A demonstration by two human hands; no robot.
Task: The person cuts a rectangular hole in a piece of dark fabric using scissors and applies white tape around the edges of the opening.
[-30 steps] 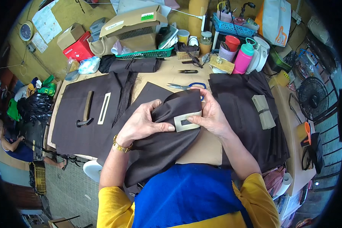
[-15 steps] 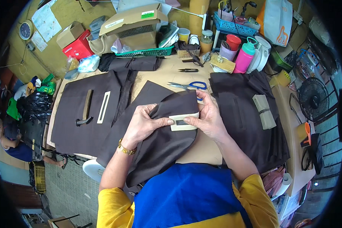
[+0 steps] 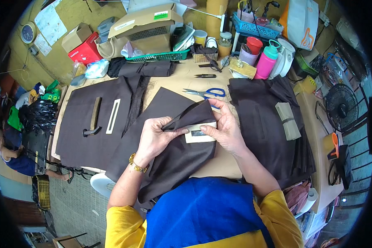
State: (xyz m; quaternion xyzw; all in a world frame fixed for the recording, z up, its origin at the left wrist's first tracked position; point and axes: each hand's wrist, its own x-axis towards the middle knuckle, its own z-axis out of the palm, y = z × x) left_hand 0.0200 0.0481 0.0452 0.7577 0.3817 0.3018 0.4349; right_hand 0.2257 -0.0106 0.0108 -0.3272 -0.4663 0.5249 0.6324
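Note:
Both hands grip a dark brown cloth bearing a cream rectangle with a narrow opening. My left hand is closed on the cloth, its thumb at the rectangle's left end. My right hand pinches it at the right end, thumb beside the opening, fingers behind the cloth. Blue-handled scissors lie just beyond the hands. At the left, another dark panel holds a long cream frame and a wooden-handled hammer.
A dark cloth stack with a khaki bundle lies right. Small snips, boxes, baskets and a pink bottle sit at the table's back. A fan stands right. Another person is at the far left.
Both hands have shifted slightly, tilting the cream rectangle flatter. The cloth above it now folds back more at my left fingers. The other person's arm has moved a little.

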